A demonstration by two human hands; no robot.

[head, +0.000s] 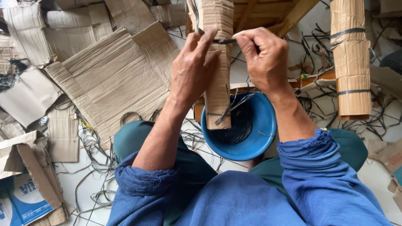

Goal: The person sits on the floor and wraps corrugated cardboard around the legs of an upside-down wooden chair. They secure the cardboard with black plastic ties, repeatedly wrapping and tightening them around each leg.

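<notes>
Gripping cardboard-wrapped leg (218, 62) with left hand (192, 69), fingers wrapped; right hand (263, 58) pinching dark strap (224, 41) beside it, above blue bowl (259, 138).

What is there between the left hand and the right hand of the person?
In the head view, the cardboard-wrapped leg stands between the left hand and the right hand, and a dark strap stretches across it from one hand to the other.

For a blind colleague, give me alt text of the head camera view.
Two hands tie a dark strap around a cardboard-wrapped leg: left hand steadies, right hand pinches the strap. Below sits a blue bowl; cardboard sheets lie left.
</notes>
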